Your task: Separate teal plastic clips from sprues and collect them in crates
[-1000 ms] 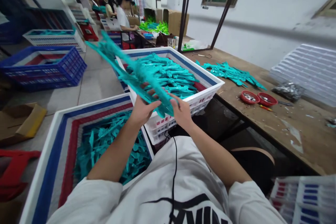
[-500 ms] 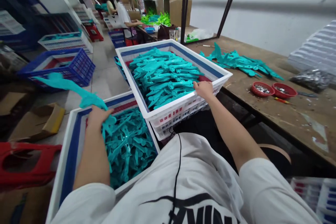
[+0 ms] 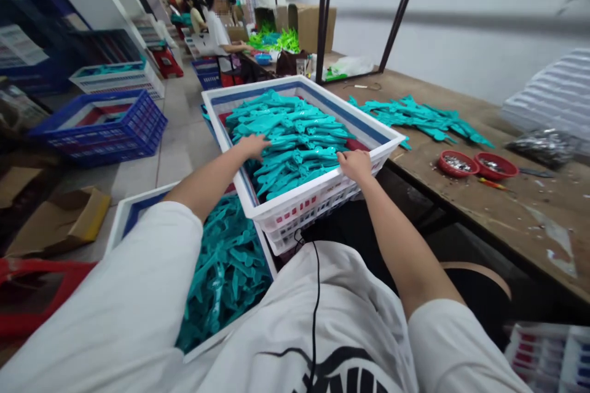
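Observation:
The upper white crate [image 3: 318, 191] is heaped with glossy teal plastic pieces [image 3: 299, 126]. My right hand [image 3: 354, 164] is closed on its near right rim. Over the crate's left rim reaches my left hand [image 3: 252, 146], fingers stretched out at the edge of the heap. No piece shows in it; the fingertips are slightly blurred, so contact with the heap is unclear. Below and to the left, a second white crate [image 3: 120, 221] holds more teal pieces [image 3: 225, 264], partly covered by my left arm.
On the right, a workbench [image 3: 470, 209] carries loose teal pieces [image 3: 424, 116] and red bowls [image 3: 457, 163] of small metal parts. Blue crate [image 3: 138, 129], cardboard box [image 3: 69, 221] and red stool [image 3: 46, 313] stand left. A co-worker [image 3: 221, 31] sits farther back.
My left hand has moved from above the lower crate, where it held a long teal piece, up and right to the upper crate's heap. My right hand stays on the rim.

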The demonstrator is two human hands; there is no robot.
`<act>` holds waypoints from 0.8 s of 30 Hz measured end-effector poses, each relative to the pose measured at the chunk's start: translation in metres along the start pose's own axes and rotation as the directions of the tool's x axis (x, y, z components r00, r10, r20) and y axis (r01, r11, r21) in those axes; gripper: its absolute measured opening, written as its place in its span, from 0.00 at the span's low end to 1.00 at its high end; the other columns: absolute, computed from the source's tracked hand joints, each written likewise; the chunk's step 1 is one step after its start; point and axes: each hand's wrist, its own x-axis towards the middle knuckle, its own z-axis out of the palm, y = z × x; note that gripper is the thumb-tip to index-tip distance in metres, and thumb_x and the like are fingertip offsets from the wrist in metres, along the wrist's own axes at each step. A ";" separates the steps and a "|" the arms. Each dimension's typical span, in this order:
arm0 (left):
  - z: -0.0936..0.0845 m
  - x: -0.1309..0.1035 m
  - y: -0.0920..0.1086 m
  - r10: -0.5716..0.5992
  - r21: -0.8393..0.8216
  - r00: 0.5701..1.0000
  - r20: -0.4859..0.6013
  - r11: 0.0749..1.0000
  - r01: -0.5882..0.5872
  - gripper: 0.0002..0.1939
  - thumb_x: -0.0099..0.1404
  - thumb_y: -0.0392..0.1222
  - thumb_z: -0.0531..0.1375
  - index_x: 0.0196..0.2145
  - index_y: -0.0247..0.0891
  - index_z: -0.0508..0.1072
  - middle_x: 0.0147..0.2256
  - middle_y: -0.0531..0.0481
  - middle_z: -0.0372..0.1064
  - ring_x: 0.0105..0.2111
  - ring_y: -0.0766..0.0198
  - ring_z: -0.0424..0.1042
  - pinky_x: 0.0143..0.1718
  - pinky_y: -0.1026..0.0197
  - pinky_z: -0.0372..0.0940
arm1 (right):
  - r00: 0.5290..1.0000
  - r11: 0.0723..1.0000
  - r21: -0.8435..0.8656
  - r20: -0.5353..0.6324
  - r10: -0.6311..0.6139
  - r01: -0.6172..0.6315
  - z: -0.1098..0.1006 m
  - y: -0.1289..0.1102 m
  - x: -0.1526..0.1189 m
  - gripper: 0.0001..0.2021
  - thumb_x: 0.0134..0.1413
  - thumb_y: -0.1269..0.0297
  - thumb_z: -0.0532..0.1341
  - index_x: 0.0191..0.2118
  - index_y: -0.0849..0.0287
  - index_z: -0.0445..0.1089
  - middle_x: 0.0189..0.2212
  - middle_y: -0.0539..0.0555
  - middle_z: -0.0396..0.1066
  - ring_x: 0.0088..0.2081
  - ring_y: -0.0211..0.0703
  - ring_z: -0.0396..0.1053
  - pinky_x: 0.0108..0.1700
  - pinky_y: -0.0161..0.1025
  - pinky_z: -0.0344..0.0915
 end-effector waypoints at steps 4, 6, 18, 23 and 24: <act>-0.001 0.017 -0.020 0.026 0.109 0.994 0.108 0.993 -0.038 0.32 0.58 0.46 0.81 0.60 0.36 0.91 0.69 0.26 0.79 0.64 0.33 0.81 0.63 0.46 0.75 | 0.999 1.000 0.019 0.032 0.009 -0.009 -0.003 -0.002 0.000 0.32 0.90 0.53 0.47 0.61 0.60 0.91 0.63 0.69 0.86 0.69 0.59 0.77 0.70 0.50 0.60; -0.010 0.016 -0.035 0.037 0.133 0.994 0.099 0.990 -0.050 0.33 0.60 0.49 0.80 0.61 0.38 0.90 0.70 0.27 0.80 0.64 0.34 0.80 0.59 0.49 0.74 | 0.999 0.999 0.033 0.034 0.016 -0.017 -0.004 -0.002 0.001 0.32 0.90 0.52 0.48 0.62 0.60 0.90 0.64 0.69 0.86 0.69 0.58 0.77 0.71 0.50 0.59; -0.048 0.009 -0.053 0.066 0.124 0.997 0.033 0.990 -0.070 0.17 0.65 0.41 0.80 0.52 0.44 0.93 0.65 0.42 0.86 0.60 0.44 0.82 0.60 0.55 0.71 | 0.998 0.999 0.001 0.033 0.048 -0.048 -0.005 -0.006 0.001 0.31 0.90 0.55 0.48 0.59 0.58 0.91 0.61 0.66 0.87 0.67 0.54 0.79 0.67 0.47 0.59; -0.145 -0.009 -0.071 -0.025 0.026 0.987 -0.158 0.999 0.030 0.13 0.66 0.36 0.84 0.43 0.31 0.87 0.55 0.53 0.90 0.60 0.61 0.83 0.77 0.52 0.67 | 0.997 0.997 0.043 0.043 0.060 -0.062 -0.005 -0.007 0.003 0.28 0.88 0.56 0.51 0.58 0.60 0.90 0.61 0.68 0.87 0.66 0.57 0.79 0.68 0.48 0.59; -0.175 -0.016 -0.079 -0.028 0.040 0.973 -0.231 0.998 0.038 0.16 0.68 0.41 0.82 0.42 0.26 0.86 0.52 0.53 0.89 0.61 0.58 0.84 0.80 0.41 0.64 | 0.997 0.996 0.059 0.039 0.059 -0.062 -0.006 -0.006 0.002 0.28 0.88 0.56 0.51 0.57 0.61 0.90 0.61 0.68 0.87 0.67 0.57 0.79 0.69 0.48 0.58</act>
